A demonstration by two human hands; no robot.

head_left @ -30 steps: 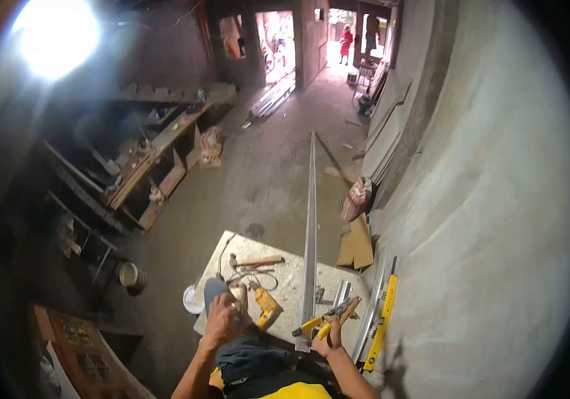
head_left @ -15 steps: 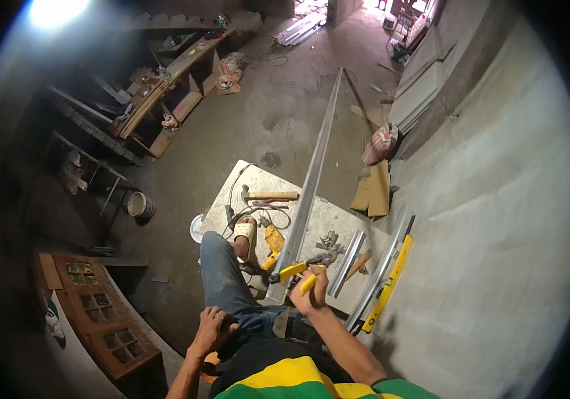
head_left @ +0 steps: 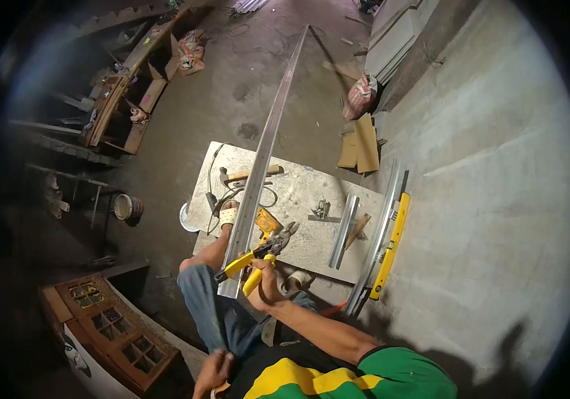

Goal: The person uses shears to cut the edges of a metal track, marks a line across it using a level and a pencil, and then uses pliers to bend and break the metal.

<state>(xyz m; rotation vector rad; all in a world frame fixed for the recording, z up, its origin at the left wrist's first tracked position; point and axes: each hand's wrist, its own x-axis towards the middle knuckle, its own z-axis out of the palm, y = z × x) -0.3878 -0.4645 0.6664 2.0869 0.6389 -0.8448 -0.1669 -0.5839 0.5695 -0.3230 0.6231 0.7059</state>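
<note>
My right hand [head_left: 266, 287] grips yellow-handled snips [head_left: 253, 282], their dark jaws pointing up and to the right. One handle crosses over the lower end of a long metal channel [head_left: 265, 149], which slants from my knees far out across the room. Down by my left hip, my left hand [head_left: 213, 372] is closed with curled fingers; what they hold, if anything, is hidden. A yellow power drill [head_left: 268, 223] lies on the white board [head_left: 298, 179] behind the snips. Beyond it are a hammer [head_left: 251, 173] and a dark cord [head_left: 215, 166].
On the board's right part lie a short metal channel [head_left: 343, 233] and a wood piece [head_left: 358, 230]. A yellow spirit level [head_left: 391, 246] and another metal length [head_left: 379, 243] lean by the wall. Cardboard [head_left: 359, 146] and a sack [head_left: 361, 96] stand farther back. A bucket [head_left: 127, 207] is at left.
My view has shifted and tilted downward. I have risen or stepped, my left leg now bent upright beside the board. The snips' jaws show more clearly, and my left hand has dropped toward my hip.
</note>
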